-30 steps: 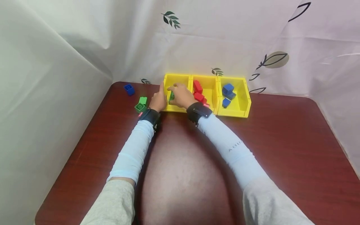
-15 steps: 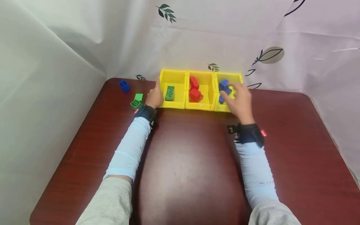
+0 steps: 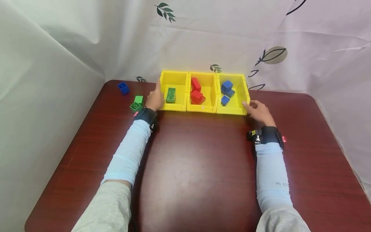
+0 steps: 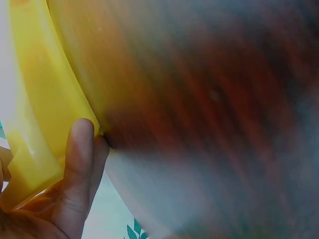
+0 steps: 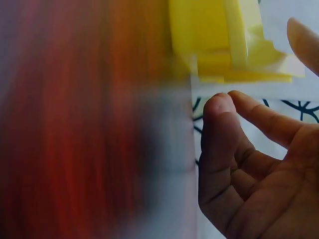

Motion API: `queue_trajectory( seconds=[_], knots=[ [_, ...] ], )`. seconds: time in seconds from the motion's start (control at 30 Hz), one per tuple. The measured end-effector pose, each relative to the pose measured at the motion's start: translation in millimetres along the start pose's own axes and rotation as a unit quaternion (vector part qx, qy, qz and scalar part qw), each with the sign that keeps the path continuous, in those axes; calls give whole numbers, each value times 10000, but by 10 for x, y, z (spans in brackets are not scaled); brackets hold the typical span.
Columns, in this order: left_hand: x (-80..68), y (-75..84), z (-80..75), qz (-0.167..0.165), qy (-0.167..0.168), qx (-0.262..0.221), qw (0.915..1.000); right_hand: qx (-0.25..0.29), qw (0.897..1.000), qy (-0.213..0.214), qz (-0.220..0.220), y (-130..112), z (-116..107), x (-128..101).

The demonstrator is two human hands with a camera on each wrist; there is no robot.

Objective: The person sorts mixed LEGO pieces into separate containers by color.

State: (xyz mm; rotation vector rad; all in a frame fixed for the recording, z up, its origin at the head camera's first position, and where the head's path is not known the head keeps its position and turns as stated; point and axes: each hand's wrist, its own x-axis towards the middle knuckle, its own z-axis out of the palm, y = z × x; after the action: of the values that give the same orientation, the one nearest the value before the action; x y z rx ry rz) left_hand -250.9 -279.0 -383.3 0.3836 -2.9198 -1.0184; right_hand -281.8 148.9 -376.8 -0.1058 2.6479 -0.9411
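Three yellow bins stand in a row at the table's far edge. The left bin (image 3: 175, 77) holds a green brick (image 3: 170, 95), the middle bin (image 3: 209, 93) red bricks (image 3: 196, 94), the right bin (image 3: 239, 93) blue bricks (image 3: 226, 88). My left hand (image 3: 154, 100) rests against the left bin's outer left wall (image 4: 40, 99), with a finger (image 4: 75, 164) straight along it. My right hand (image 3: 258, 110) lies at the right bin's front right corner. Its fingers (image 5: 224, 134) are relaxed and hold nothing, just off the bin (image 5: 224, 40).
Two loose green bricks (image 3: 136, 103) lie on the dark red table (image 3: 197, 167), left of my left hand. A blue brick (image 3: 123, 88) sits further back left. White curtains with a leaf print close in the back and both sides.
My right hand left the green brick in the left bin, passed over the right bin and came down at its front right corner. The left hand stayed against the left bin.
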Motion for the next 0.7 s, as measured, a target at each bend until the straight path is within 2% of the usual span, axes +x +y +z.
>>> queue_trajectory(
  seconds=[0.17, 0.33, 0.4, 0.57, 0.7],
  knots=[
    [21, -11, 0, -73, 14, 30, 10000, 277, 9993, -238, 108, -15, 61, 145],
    [19, 10, -9, -115, 4, 95, 9999, 457, 9989, -35, 45, -40, 100, 177],
    [5, 14, -29, -162, -125, 80, 9998, 395, 9992, 5, 5, -69, 106, 169],
    [-33, 47, -125, 16, -682, -57, 9977, 34, 9997, 217, -143, -120, 48, 101],
    [-94, 10, -275, 198, -807, -17, 9965, -217, 9979, 493, -356, -187, -2, 65]
  ],
)
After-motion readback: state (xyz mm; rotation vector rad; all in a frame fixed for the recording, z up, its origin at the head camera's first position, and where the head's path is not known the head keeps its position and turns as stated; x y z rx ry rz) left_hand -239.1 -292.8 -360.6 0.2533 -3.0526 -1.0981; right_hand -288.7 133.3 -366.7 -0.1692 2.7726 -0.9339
